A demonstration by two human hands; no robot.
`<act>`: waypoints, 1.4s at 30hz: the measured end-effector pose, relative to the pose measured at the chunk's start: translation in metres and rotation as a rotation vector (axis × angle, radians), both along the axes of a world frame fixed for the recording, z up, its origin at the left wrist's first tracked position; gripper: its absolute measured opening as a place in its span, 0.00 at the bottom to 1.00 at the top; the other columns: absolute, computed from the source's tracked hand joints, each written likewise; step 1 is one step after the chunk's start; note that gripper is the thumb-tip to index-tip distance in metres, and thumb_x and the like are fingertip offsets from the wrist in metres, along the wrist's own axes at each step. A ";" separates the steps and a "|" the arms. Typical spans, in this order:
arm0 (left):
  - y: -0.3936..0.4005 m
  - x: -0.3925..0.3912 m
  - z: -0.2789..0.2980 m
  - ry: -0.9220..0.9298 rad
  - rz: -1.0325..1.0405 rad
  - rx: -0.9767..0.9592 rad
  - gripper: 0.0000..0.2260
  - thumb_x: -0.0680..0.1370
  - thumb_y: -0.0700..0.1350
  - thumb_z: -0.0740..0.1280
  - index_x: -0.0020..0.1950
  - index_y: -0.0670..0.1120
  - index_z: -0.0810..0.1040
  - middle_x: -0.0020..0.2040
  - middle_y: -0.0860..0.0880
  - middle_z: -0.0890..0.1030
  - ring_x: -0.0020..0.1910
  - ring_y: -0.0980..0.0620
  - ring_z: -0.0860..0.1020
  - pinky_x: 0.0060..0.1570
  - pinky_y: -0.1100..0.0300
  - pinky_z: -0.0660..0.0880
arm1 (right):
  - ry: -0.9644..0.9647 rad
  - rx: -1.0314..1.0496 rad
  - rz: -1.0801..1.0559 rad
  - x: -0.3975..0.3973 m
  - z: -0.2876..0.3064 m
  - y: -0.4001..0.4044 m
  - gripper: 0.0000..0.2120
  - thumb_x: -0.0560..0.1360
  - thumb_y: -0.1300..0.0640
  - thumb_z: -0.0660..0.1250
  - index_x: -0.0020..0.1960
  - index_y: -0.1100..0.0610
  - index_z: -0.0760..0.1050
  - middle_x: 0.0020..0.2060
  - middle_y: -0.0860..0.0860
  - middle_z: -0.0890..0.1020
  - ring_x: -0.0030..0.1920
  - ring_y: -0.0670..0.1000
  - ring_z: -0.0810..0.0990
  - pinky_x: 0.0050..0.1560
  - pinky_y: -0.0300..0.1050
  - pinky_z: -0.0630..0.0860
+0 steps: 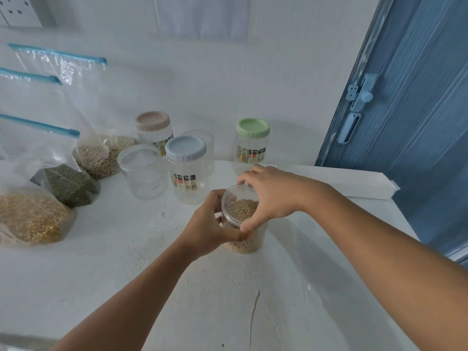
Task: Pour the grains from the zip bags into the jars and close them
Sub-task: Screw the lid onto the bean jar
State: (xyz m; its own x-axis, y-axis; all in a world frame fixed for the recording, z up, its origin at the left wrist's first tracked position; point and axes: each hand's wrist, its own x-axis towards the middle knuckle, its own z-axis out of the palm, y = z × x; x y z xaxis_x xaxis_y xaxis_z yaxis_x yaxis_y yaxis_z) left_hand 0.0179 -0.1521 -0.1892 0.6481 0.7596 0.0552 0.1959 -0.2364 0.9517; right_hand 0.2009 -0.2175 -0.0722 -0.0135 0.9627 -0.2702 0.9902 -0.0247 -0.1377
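Observation:
A clear jar (243,245) filled with beige grains stands on the white counter (126,274). My left hand (211,226) grips its side. My right hand (268,196) grips a clear lid (239,206) from above, on the jar's mouth. Behind stand empty jars: a clear-lidded one (143,173), a blue-lidded one (187,171), a beige-lidded one (154,131), a green-lidded one (252,145), and one more clear jar partly hidden behind the blue-lidded one. At left lie zip bags with yellow grains (30,219), green grains (69,184) and brownish grains (97,155).
A white wall backs the counter, with a socket (17,10) at top left. A blue door (410,102) with a latch stands at right. A long white box (354,183) lies at the counter's right rear edge. A crack runs through the counter near the front.

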 end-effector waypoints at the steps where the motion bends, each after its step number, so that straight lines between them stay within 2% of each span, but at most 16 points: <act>1: 0.000 0.000 -0.001 0.000 0.001 0.001 0.40 0.61 0.43 0.88 0.68 0.55 0.72 0.62 0.56 0.81 0.62 0.60 0.80 0.63 0.57 0.79 | -0.053 0.028 -0.037 -0.003 -0.003 -0.001 0.52 0.60 0.23 0.74 0.75 0.47 0.63 0.67 0.46 0.70 0.65 0.50 0.72 0.62 0.54 0.76; 4: 0.001 0.000 -0.002 -0.001 0.003 0.000 0.40 0.60 0.45 0.88 0.68 0.55 0.73 0.60 0.56 0.82 0.61 0.58 0.80 0.63 0.54 0.80 | -0.109 0.065 -0.111 -0.009 -0.012 -0.004 0.51 0.58 0.16 0.66 0.69 0.50 0.67 0.62 0.47 0.73 0.57 0.52 0.77 0.54 0.53 0.78; 8: 0.001 0.000 -0.003 0.004 0.002 0.001 0.40 0.60 0.46 0.88 0.67 0.56 0.73 0.60 0.58 0.81 0.61 0.59 0.80 0.62 0.55 0.80 | -0.115 0.044 -0.095 -0.010 -0.008 -0.002 0.52 0.59 0.17 0.67 0.71 0.51 0.67 0.62 0.48 0.73 0.60 0.52 0.75 0.57 0.54 0.78; 11: 0.001 0.001 -0.002 0.005 0.003 0.015 0.41 0.60 0.46 0.88 0.68 0.56 0.72 0.62 0.58 0.81 0.62 0.61 0.79 0.63 0.59 0.79 | -0.042 -0.008 -0.030 -0.006 -0.001 -0.003 0.51 0.62 0.25 0.74 0.77 0.48 0.62 0.66 0.46 0.69 0.67 0.51 0.69 0.62 0.55 0.76; 14: 0.002 0.001 -0.002 0.008 -0.007 0.000 0.42 0.60 0.47 0.88 0.69 0.56 0.71 0.64 0.58 0.80 0.65 0.61 0.78 0.64 0.60 0.77 | 0.011 -0.077 0.054 -0.002 0.010 -0.001 0.52 0.65 0.38 0.81 0.80 0.42 0.57 0.69 0.44 0.64 0.70 0.48 0.63 0.65 0.53 0.75; 17: 0.003 0.001 -0.003 0.016 -0.013 -0.004 0.44 0.60 0.49 0.88 0.70 0.57 0.71 0.66 0.59 0.79 0.66 0.62 0.77 0.66 0.58 0.77 | 0.010 -0.101 0.124 -0.001 0.014 0.005 0.51 0.66 0.47 0.82 0.80 0.40 0.56 0.69 0.44 0.63 0.69 0.48 0.62 0.60 0.48 0.74; 21: 0.005 0.001 -0.005 0.028 -0.016 -0.011 0.45 0.59 0.50 0.88 0.71 0.56 0.70 0.66 0.58 0.78 0.67 0.59 0.77 0.68 0.55 0.77 | 0.016 -0.140 0.167 0.001 0.013 0.011 0.52 0.66 0.53 0.82 0.80 0.38 0.55 0.65 0.42 0.63 0.67 0.48 0.63 0.53 0.44 0.72; 23: 0.005 0.000 -0.005 0.028 -0.021 -0.009 0.44 0.60 0.48 0.88 0.71 0.56 0.70 0.66 0.58 0.79 0.66 0.60 0.77 0.67 0.56 0.77 | 0.006 -0.165 0.162 0.002 0.014 0.012 0.55 0.66 0.50 0.83 0.81 0.37 0.52 0.68 0.42 0.62 0.71 0.49 0.63 0.61 0.48 0.74; 26: 0.003 0.000 -0.003 0.020 -0.012 0.013 0.41 0.62 0.46 0.88 0.69 0.55 0.71 0.63 0.58 0.80 0.64 0.61 0.78 0.63 0.62 0.78 | -0.026 -0.204 0.081 0.000 0.015 0.008 0.63 0.62 0.29 0.79 0.84 0.41 0.45 0.78 0.41 0.55 0.80 0.50 0.54 0.75 0.57 0.67; 28: 0.002 0.000 -0.004 0.012 -0.013 0.001 0.39 0.63 0.43 0.87 0.68 0.55 0.72 0.60 0.58 0.82 0.61 0.61 0.80 0.62 0.59 0.80 | -0.115 -0.149 -0.001 -0.006 0.013 0.005 0.62 0.61 0.17 0.67 0.84 0.46 0.49 0.80 0.46 0.57 0.80 0.53 0.57 0.73 0.59 0.68; 30: 0.003 0.000 -0.005 0.010 -0.018 -0.007 0.38 0.63 0.40 0.86 0.67 0.55 0.72 0.60 0.58 0.82 0.60 0.60 0.80 0.62 0.55 0.81 | -0.230 -0.079 -0.025 -0.011 0.009 0.004 0.58 0.61 0.14 0.61 0.80 0.49 0.59 0.74 0.51 0.67 0.72 0.55 0.69 0.61 0.55 0.72; 31: 0.004 0.000 -0.005 0.007 -0.019 -0.006 0.38 0.63 0.40 0.87 0.67 0.55 0.72 0.60 0.57 0.82 0.60 0.60 0.80 0.62 0.55 0.81 | -0.253 -0.061 -0.010 -0.013 0.008 0.005 0.55 0.62 0.15 0.62 0.77 0.50 0.62 0.70 0.50 0.70 0.67 0.55 0.73 0.56 0.53 0.73; 33: 0.005 0.001 -0.005 0.004 -0.024 -0.001 0.39 0.63 0.41 0.87 0.67 0.55 0.72 0.61 0.56 0.81 0.61 0.59 0.80 0.63 0.56 0.80 | -0.211 -0.060 0.032 -0.015 0.011 0.007 0.51 0.63 0.21 0.70 0.76 0.48 0.63 0.66 0.49 0.70 0.63 0.54 0.74 0.56 0.53 0.76; 36: 0.005 0.001 -0.005 0.005 -0.029 -0.008 0.41 0.62 0.44 0.88 0.69 0.56 0.71 0.63 0.56 0.80 0.63 0.59 0.79 0.65 0.59 0.78 | -0.119 -0.118 0.112 -0.012 0.020 0.011 0.50 0.64 0.35 0.79 0.79 0.42 0.59 0.66 0.46 0.65 0.66 0.51 0.68 0.62 0.56 0.77; 39: 0.006 0.001 -0.006 -0.005 -0.033 -0.028 0.42 0.62 0.45 0.88 0.70 0.54 0.70 0.64 0.56 0.80 0.64 0.60 0.78 0.65 0.60 0.77 | -0.057 -0.117 0.183 -0.007 0.027 0.012 0.51 0.65 0.47 0.82 0.80 0.37 0.56 0.68 0.44 0.62 0.69 0.49 0.62 0.65 0.53 0.74; 42: 0.006 0.000 -0.006 -0.003 -0.037 -0.035 0.41 0.62 0.43 0.87 0.70 0.55 0.71 0.63 0.56 0.81 0.64 0.61 0.79 0.64 0.60 0.77 | -0.062 -0.079 0.173 -0.001 0.041 0.015 0.51 0.66 0.47 0.81 0.80 0.37 0.55 0.70 0.45 0.62 0.70 0.49 0.63 0.66 0.51 0.74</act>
